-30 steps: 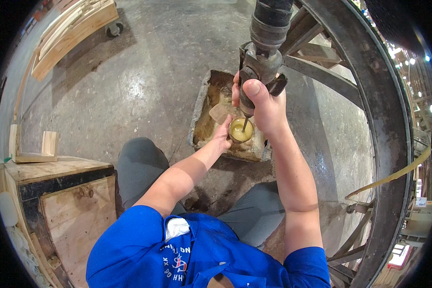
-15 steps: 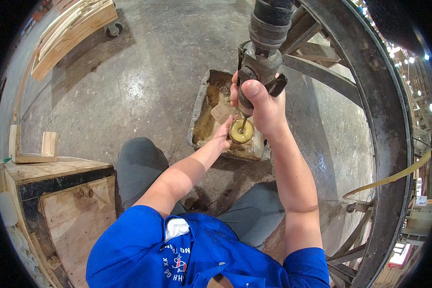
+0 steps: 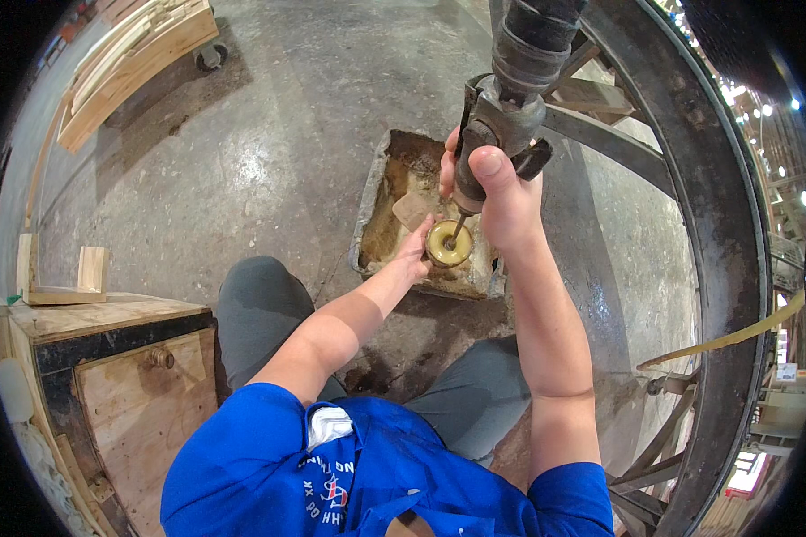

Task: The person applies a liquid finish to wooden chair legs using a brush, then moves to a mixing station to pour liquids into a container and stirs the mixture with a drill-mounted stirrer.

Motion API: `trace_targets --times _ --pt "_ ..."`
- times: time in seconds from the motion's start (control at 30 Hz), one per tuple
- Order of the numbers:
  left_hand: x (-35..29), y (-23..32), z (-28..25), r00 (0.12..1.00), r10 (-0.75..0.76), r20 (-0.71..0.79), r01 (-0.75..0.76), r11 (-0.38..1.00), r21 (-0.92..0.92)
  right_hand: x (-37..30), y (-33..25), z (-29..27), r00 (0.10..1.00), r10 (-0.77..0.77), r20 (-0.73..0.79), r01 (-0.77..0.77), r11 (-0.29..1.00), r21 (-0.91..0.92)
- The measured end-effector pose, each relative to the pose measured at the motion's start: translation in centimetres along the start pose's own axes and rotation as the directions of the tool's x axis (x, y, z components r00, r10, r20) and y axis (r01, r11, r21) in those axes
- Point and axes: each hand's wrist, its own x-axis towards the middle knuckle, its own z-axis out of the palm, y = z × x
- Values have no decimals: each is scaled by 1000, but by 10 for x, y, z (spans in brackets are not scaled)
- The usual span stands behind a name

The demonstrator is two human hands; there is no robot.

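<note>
My left hand [image 3: 414, 254] is closed on the side of a small round cup of glossy yellowish liquid [image 3: 449, 255], held over a worn basin [image 3: 365, 234] on the floor. A hollow shows at the liquid's middle, where a thin metal shaft [image 3: 458, 231] dips in. That shaft comes down from a heavy dark jointed metal spindle [image 3: 503, 121]. My right hand [image 3: 513, 204] wraps round the spindle's lower end, thumb on top; its other fingers are partly hidden. Inside the basin, a tan flat block [image 3: 412, 210] lies beyond the cup.
A dark steel frame [image 3: 734, 268] curves along the right, with a yellowish hose [image 3: 734, 340] across it. At the left stands a wooden cabinet [image 3: 134, 380] bearing a small wooden piece [image 3: 63, 294]. Beyond it is a wheeled load of timber [image 3: 139, 63]. My knees flank the basin.
My right hand and the spindle have shifted a little to the right and slightly nearer, so the shaft leans more. My left hand and the cup stay almost in place.
</note>
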Motion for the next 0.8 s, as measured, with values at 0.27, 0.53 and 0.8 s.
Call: trace_targets --times 0.27,0.53,0.8 --pt "8 1 -8 1000 -1 5 1 1000 -8 -1 3 -6 998 -51 -33 52 999 10" --pt "12 4 -7 989 116 -93 -120 992 -36 -3 10 -19 992 -99 -76 98 995 -13" --pt "11 8 -9 979 174 -107 -180 983 -45 -8 18 -25 987 -103 -122 116 988 104"
